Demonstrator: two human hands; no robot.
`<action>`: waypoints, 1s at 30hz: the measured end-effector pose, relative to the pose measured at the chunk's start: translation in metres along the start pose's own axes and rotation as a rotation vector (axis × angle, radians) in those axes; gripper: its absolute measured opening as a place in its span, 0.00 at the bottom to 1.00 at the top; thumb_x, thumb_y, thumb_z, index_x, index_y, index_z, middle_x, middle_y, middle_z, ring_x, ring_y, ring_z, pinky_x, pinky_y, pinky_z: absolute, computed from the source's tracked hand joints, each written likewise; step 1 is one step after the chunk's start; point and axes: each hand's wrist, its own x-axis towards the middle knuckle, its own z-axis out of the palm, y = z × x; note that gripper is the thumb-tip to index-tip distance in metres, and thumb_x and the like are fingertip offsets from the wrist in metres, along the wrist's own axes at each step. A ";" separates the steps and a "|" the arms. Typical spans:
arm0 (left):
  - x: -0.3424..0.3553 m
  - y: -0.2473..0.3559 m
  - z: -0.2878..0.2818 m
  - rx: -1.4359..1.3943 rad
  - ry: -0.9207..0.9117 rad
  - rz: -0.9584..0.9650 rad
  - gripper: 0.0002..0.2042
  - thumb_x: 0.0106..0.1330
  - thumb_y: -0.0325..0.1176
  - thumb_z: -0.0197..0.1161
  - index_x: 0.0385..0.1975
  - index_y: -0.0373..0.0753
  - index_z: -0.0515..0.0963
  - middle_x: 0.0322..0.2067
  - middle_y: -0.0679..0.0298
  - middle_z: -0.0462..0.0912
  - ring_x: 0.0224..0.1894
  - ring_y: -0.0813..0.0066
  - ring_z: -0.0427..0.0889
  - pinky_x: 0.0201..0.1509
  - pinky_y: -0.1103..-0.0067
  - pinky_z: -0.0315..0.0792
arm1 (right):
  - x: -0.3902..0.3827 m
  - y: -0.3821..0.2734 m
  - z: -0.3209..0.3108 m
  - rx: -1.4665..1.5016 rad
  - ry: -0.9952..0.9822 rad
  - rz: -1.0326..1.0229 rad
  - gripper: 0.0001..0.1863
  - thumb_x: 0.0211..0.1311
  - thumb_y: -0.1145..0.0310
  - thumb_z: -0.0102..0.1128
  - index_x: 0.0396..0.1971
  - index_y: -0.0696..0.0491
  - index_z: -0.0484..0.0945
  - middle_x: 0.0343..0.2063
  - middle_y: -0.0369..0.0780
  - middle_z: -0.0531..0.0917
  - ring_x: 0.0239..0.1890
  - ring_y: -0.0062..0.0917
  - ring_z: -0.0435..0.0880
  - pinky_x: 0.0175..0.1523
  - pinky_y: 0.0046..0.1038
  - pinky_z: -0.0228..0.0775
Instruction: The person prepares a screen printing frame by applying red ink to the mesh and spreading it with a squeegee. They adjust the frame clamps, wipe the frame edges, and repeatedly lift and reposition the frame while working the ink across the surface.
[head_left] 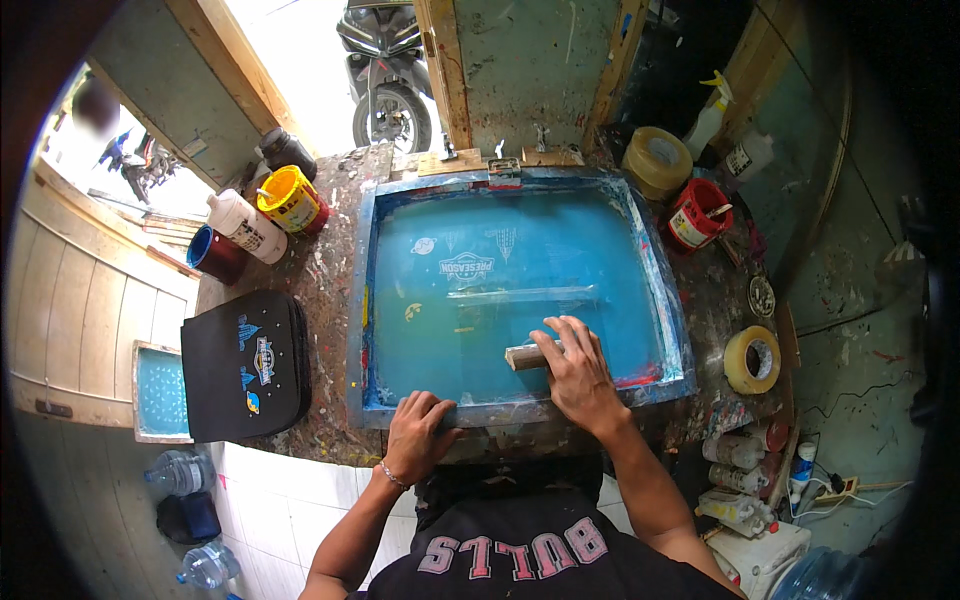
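A blue silk-screen frame (366, 300) with a teal mesh lies flat on the worktable, held at its far edge by a metal clamp (504, 173). The mesh carries small stencil designs and a pale horizontal streak across its middle. My right hand (580, 375) grips a squeegee (528, 356) by its wooden handle over the near right part of the mesh. At the near edge of the frame, left of centre, my left hand (415, 430) has its fingers bent over the rim. What lies under the screen is hidden.
Left of the screen sits a stack of black printed pieces (215, 365). Behind it stand a yellow ink tub (288, 200), a white bottle (245, 228) and a blue-rimmed pot (213, 255). Tape rolls (751, 360) and a red tub (695, 215) line the right side.
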 end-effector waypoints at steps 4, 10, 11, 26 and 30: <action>0.001 0.000 -0.004 -0.018 -0.006 -0.007 0.20 0.54 0.34 0.74 0.46 0.37 0.79 0.39 0.58 0.77 0.46 0.57 0.75 0.51 0.67 0.70 | 0.000 0.002 0.002 -0.001 0.029 -0.012 0.26 0.52 0.86 0.55 0.54 0.55 0.76 0.55 0.48 0.76 0.64 0.45 0.70 0.68 0.46 0.61; 0.002 0.001 -0.008 -0.033 -0.012 -0.008 0.19 0.54 0.34 0.75 0.45 0.37 0.80 0.39 0.58 0.77 0.46 0.57 0.76 0.51 0.67 0.70 | -0.006 0.001 0.000 0.034 0.121 -0.006 0.23 0.51 0.85 0.57 0.49 0.55 0.78 0.51 0.44 0.78 0.61 0.41 0.74 0.65 0.43 0.64; 0.002 0.002 -0.007 -0.027 -0.007 -0.009 0.19 0.54 0.34 0.74 0.45 0.37 0.80 0.39 0.58 0.77 0.46 0.57 0.76 0.52 0.67 0.70 | -0.007 0.001 -0.002 0.048 0.137 0.005 0.22 0.51 0.85 0.58 0.49 0.55 0.79 0.51 0.43 0.79 0.60 0.40 0.75 0.64 0.43 0.65; 0.004 0.003 -0.010 -0.035 0.018 -0.030 0.20 0.50 0.36 0.78 0.43 0.39 0.82 0.38 0.61 0.79 0.45 0.60 0.77 0.51 0.68 0.71 | -0.017 0.010 -0.026 0.096 0.261 0.090 0.21 0.52 0.86 0.61 0.47 0.56 0.77 0.48 0.44 0.81 0.57 0.42 0.78 0.60 0.41 0.68; 0.004 0.004 -0.008 -0.038 0.019 -0.038 0.20 0.51 0.35 0.77 0.43 0.38 0.82 0.38 0.60 0.79 0.45 0.59 0.77 0.52 0.68 0.71 | -0.020 0.010 -0.029 0.099 0.263 0.105 0.21 0.51 0.87 0.62 0.47 0.56 0.77 0.49 0.45 0.81 0.56 0.44 0.78 0.60 0.42 0.68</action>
